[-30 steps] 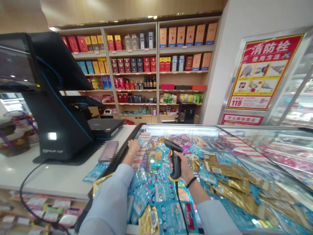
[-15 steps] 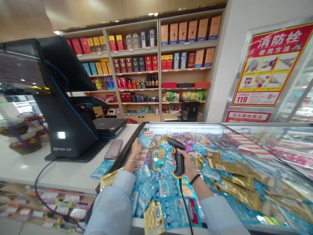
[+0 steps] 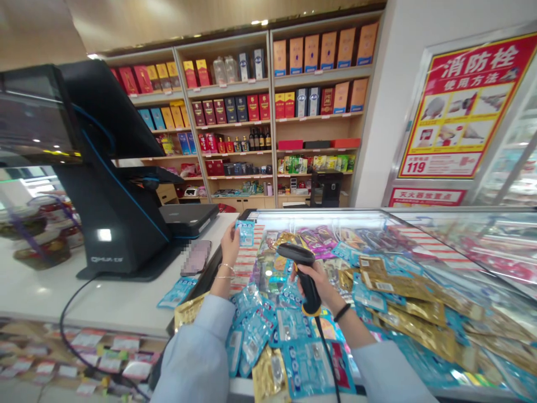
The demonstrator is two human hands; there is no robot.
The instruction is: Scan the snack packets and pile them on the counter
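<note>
In my left hand point(image 3: 230, 246) is a small blue snack packet point(image 3: 245, 233), pinched by its left side and held up over the glass-topped case. My right hand point(image 3: 319, 282) is wrapped round the grip of a black barcode scanner point(image 3: 308, 280), whose head points left toward the packet. A cable point(image 3: 327, 352) runs down from the scanner's grip. Below both hands lie many blue packets point(image 3: 289, 324), with a gold packet point(image 3: 268, 372) near the front. A pile of gold packets point(image 3: 415, 313) is heaped right of my right hand.
On the white counter point(image 3: 37, 302) at the left stands a black checkout terminal point(image 3: 121, 224). A blurred-out flat item point(image 3: 196, 257) and another blue packet point(image 3: 178, 292) lie at the counter's edge. Shelves of boxed goods point(image 3: 235, 112) line the back wall.
My left hand has moved slightly left and up, turning the blue packet more upright. The scanner has shifted a little, its head now lower and farther left.
</note>
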